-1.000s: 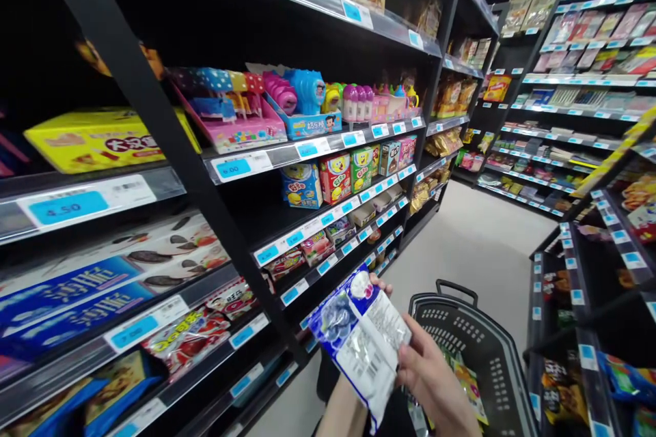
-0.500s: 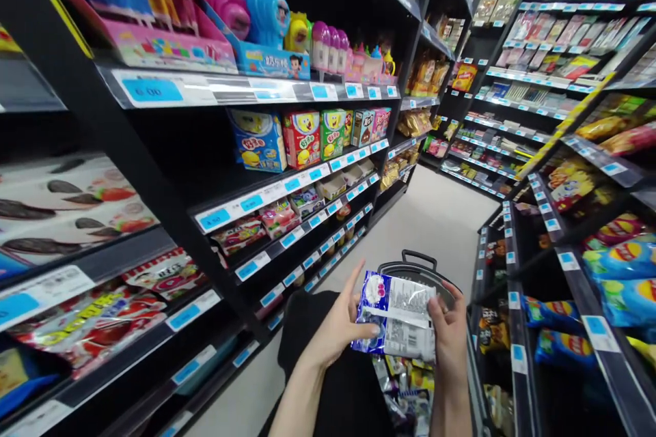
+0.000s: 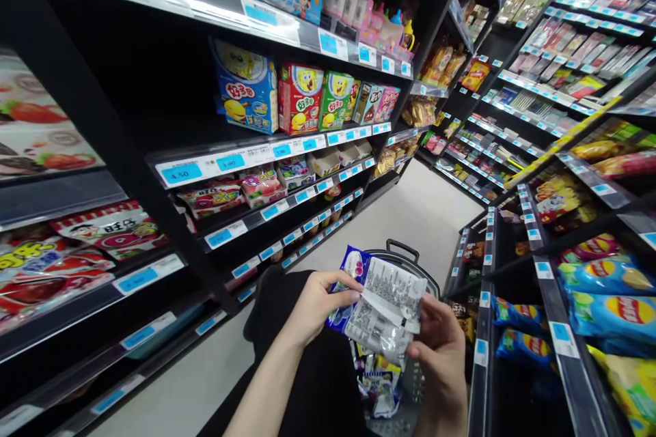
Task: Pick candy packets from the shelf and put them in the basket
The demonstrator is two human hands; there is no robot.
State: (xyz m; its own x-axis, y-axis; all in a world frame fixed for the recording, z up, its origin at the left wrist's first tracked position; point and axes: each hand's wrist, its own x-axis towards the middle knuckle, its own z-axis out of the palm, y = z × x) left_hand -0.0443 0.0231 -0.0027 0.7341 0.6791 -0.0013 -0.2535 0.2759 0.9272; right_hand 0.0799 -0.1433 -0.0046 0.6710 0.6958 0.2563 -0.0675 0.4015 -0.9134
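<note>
Both hands hold a blue and white snack bag above a dark basket. The left hand grips its left edge. The right hand grips the right side. More packets, maybe snacks, lie in the basket.

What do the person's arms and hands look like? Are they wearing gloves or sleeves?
No gloves and no sleeves in view. The left hand and right hand are bare, and both forearms are bare too. I can't see any rings, watch or bracelet.
</note>
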